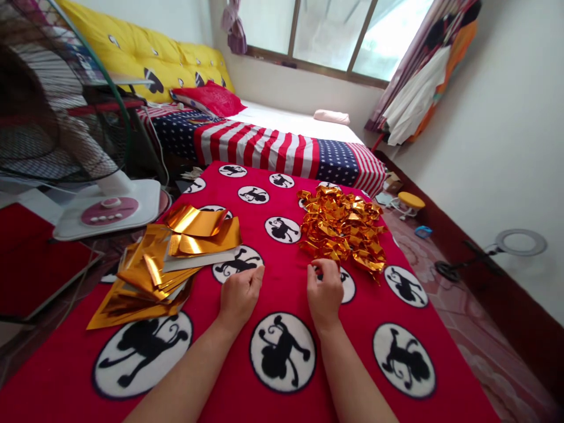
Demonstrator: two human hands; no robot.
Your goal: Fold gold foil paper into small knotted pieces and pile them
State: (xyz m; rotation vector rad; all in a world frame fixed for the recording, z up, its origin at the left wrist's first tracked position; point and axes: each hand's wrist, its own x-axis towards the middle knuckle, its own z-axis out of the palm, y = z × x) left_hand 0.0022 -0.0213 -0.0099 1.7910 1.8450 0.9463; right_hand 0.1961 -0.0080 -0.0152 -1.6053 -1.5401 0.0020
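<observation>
On the red cloth with monkey prints (282, 296), my left hand (241, 294) rests as a closed fist, with nothing visible in it. It is just right of a loose stack of flat gold foil sheets (154, 270), not touching them. My right hand (325, 291) has its fingers curled in loosely and shows nothing held. Right beyond its knuckles lies a heap of folded, crumpled gold foil pieces (346, 226). Bare cloth separates the two hands.
A fan (114, 197) stands at the left beside a red board (35, 258). Behind the cloth is a bed with a flag-pattern cover (264, 147). On the floor at right are a yellow stool (411, 200) and a ring light (520, 242).
</observation>
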